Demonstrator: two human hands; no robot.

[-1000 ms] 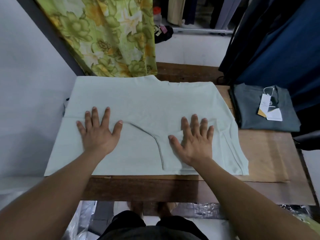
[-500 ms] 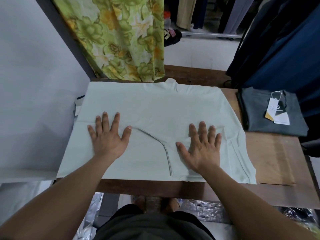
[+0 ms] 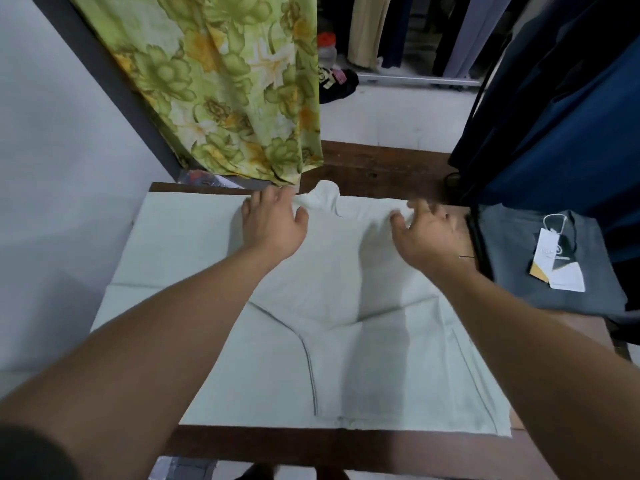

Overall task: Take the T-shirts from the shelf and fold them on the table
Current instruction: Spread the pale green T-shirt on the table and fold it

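Fingers of my left hand (image 3: 273, 225) reach over the far hem of the pale green T-shirt (image 3: 332, 341), at about eleven o'clock from the shirt's middle; whether they pinch the cloth or only lie on it I cannot tell, since the fingertips blur into the fabric, though the thumb sits apart beside a small raised bunch of cloth. My right hand (image 3: 427, 233), at about one o'clock, has its fingers curled onto the same far edge with the thumb tucked under a lifted fold, so it seems to grip the shirt there, though the motion blur leaves some doubt. Both forearms stretch across the shirt, which lies spread flat on the wooden table (image 3: 381, 168), neckline toward me at six o'clock. At three o'clock, just beside the shirt, a folded grey T-shirt (image 3: 519, 271) lies with a paper tag (image 3: 557, 268) on top. At twelve o'clock a flowered green curtain (image 3: 221, 84) hangs, and dark blue cloth (image 3: 571, 133) hangs at two o'clock.
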